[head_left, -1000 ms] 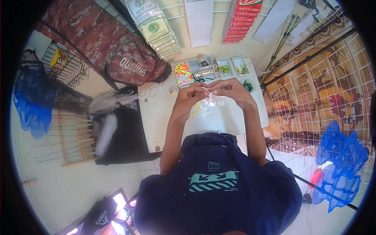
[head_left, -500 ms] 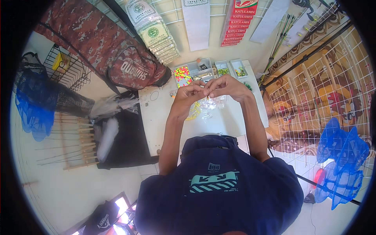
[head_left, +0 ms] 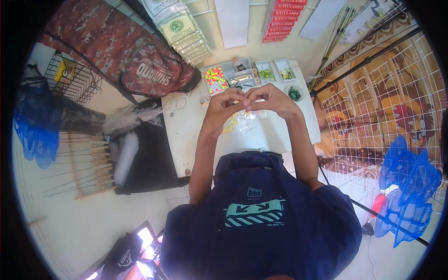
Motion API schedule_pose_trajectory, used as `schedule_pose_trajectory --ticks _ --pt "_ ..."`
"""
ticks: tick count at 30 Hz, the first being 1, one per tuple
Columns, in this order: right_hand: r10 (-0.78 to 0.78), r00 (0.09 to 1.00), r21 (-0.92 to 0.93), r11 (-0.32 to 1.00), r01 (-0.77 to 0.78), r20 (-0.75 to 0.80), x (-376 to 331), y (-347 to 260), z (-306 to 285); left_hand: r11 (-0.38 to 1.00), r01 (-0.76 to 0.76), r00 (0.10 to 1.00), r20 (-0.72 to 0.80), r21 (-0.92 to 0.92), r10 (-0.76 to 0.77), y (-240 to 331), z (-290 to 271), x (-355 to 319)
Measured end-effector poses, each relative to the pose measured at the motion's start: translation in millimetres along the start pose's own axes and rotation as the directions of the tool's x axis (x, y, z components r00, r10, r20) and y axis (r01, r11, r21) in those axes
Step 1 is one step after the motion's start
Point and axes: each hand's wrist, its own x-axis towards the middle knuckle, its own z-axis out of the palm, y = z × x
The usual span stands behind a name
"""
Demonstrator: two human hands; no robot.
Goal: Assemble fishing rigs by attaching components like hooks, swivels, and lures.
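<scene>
Camo-print fabric, red-brown: a long rod bag (head_left: 126,56) lies at upper left, one end reaching the white worktop (head_left: 186,135). Black bag (head_left: 149,158) w/ a clear plastic wrap (head_left: 122,156) sits just left of the worktop. Blue mesh nets (head_left: 408,186) hang at lower right by a white wire grid (head_left: 396,93); another blue net (head_left: 35,126) at far left. Along the worktop's far edge: compartment trays, one w/ bright pink/yellow/green beads (head_left: 215,79), grey tray (head_left: 239,72) beside it, two small trays w/ green bits (head_left: 266,72). Small clear packets (head_left: 245,125) lie on the worktop under the hands.

Left hand (head_left: 224,106) and right hand (head_left: 273,99) are raised above worktop centre, fingertips meeting. Both grips are pinched together on something tiny at approx. the point where the thumbs touch; item too small to identify. Hands & forearms block the worktop's middle; the person's dark blue shirt (head_left: 261,224) hides its near edge.
</scene>
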Motion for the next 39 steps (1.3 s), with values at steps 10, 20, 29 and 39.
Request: schedule_pose_trajectory --ticks 10,20,29,39 --pt "-0.037 0.746 -0.141 0.987 -0.077 -0.665 -46 111 1 0.596 -0.031 0.978 -0.100 0.802 0.185 -201 -49 -25" --pt "0.147 0.634 0.002 0.975 -0.224 -0.759 -106 133 4 0.102 -0.067 0.997 0.063 0.992 0.044 -238 -42 -32" --pt "0.091 0.685 -0.065 0.978 -0.199 -0.723 -94 143 5 0.096 -0.062 0.997 0.057 0.993 0.055 -243 -36 -24" --pt "0.096 0.691 -0.056 0.979 -0.194 -0.717 -89 142 6 0.021 -0.087 0.993 0.085 0.996 0.084 -240 -27 -25"
